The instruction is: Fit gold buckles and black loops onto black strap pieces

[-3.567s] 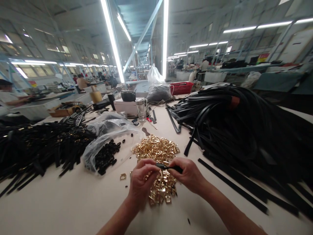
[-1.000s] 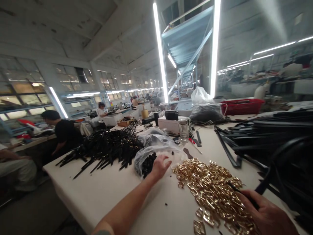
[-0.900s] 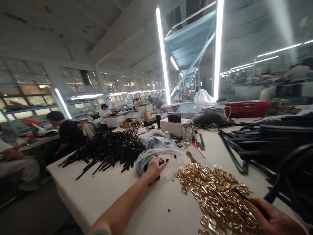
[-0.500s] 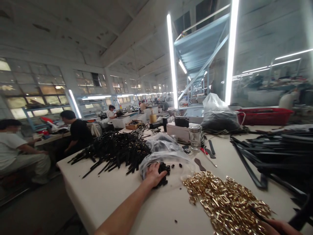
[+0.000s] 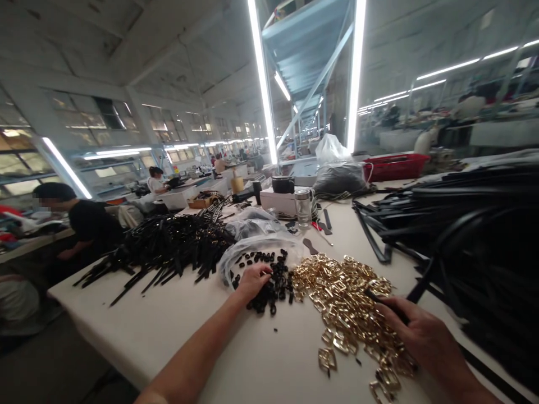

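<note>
My left hand is over a spread of small black pieces at the mouth of a clear plastic bag. Its fingers are bent together at the thumb; whatever they hold is too small to name. On the right, my right hand grips a black strap, whose end points over a heap of gold metal buckles. The buckles lie right beside the black pieces, and a few sit apart near the front.
Black straps with gold fittings lie left; long black strips are piled right. Behind stand a glass jar, a white box, a filled plastic bag and a red basket. A person in black sits left.
The view has turned right. The black pieces now lie spread out from the bag up to the buckles. My right hand has come further into view with the strap.
</note>
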### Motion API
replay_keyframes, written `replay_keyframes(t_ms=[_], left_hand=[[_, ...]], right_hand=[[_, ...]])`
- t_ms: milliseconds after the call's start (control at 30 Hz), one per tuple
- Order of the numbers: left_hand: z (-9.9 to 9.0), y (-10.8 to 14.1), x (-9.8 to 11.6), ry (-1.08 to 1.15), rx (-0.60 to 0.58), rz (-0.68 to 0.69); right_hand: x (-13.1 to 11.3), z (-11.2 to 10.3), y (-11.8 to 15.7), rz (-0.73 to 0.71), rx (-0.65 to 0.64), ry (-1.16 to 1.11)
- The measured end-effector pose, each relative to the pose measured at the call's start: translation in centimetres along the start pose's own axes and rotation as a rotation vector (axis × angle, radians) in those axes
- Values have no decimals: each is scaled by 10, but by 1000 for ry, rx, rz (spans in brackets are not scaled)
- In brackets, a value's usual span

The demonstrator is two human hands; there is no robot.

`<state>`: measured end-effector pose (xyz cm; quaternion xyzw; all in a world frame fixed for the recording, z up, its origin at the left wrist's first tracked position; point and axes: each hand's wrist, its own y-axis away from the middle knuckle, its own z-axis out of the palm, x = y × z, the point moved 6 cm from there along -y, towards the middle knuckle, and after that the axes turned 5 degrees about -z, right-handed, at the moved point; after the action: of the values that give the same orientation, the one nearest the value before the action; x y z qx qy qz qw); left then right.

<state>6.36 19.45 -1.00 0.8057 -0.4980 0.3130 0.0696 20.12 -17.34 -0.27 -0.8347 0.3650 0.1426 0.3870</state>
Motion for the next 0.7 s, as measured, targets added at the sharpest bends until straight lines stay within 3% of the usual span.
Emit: replay_keyframes(t_ms=[100, 233, 467, 567, 700], left_hand=[[-2, -4, -5, -29, -56, -20], [-3, -10, -8, -86, -133, -43], [-28, -19, -16, -211, -81, -108], [-28, -16, -7, -197, -119, -77], [-12, -7, 16, -174, -207, 12]], right_hand=[[-1, 5, 0, 45, -106, -62], [-4, 3, -1, 49, -105, -68], [-6, 3, 1, 1, -108, -77], [-6, 4, 1, -19, -130, -73], [-5, 4, 2, -17, -129, -56]])
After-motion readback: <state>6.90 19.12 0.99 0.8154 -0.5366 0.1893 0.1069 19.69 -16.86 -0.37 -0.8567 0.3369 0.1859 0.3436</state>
